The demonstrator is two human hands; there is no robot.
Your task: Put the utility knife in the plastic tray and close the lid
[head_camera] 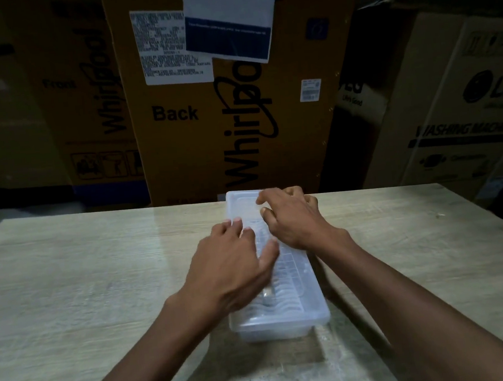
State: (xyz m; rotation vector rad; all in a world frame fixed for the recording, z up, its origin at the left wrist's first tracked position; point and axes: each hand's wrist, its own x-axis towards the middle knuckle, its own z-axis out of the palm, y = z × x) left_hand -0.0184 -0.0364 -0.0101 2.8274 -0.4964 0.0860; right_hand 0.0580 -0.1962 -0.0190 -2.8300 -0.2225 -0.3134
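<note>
A long clear plastic tray [305, 314] lies lengthwise on the wooden table, with its translucent lid [239, 200] lying on top. Through the lid a faint pale shape shows near the middle; I cannot tell whether it is the utility knife. My left hand [229, 263] rests on the lid's left side, fingers spread, thumb across the top. My right hand [292, 217] sits on the lid's far half with its fingers curled down onto it. Neither hand holds anything.
The light wooden table [84, 283] reaches left and right of the tray. Behind its far edge stand tall cardboard appliance boxes [237, 115], with more stacked boxes [466, 108] at the right. The room is dim.
</note>
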